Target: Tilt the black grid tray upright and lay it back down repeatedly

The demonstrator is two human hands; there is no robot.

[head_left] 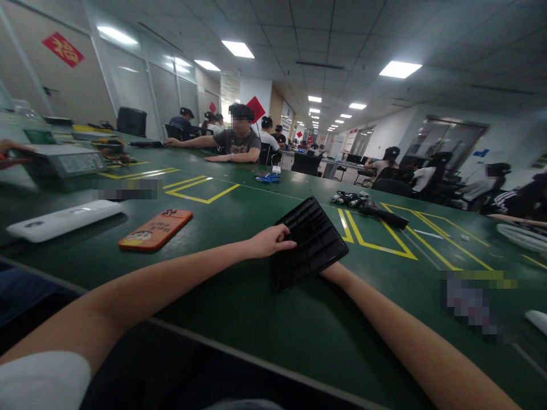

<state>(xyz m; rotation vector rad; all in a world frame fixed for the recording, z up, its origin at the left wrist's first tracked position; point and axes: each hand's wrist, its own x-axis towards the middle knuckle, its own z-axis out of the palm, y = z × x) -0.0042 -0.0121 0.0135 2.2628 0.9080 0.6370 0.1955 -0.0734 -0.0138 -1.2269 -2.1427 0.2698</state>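
Observation:
A black rectangular tray (pixel 310 245) with a ribbed grid of shallow compartments is tilted up over the green table. My left hand (pixel 273 241) is at its left side, fingers curled, with the thumb and index finger against the gridded face. Behind the tray's lower right edge is my right hand (pixel 331 270), supporting it from the back; the tray hides its fingers. An orange phone case (pixel 156 229) with cartoon pictures lies on the table left of my left hand.
A white elongated device (pixel 66 219) and a grey metal box (pixel 64 160) lie left. Black cables (pixel 352 199) and a dark rod (pixel 387 215) sit right. Yellow tape marks the green table (pixel 239 296). Across it sits a person (pixel 237 139), one arm stretched out; a blue item (pixel 268 177) lies nearby.

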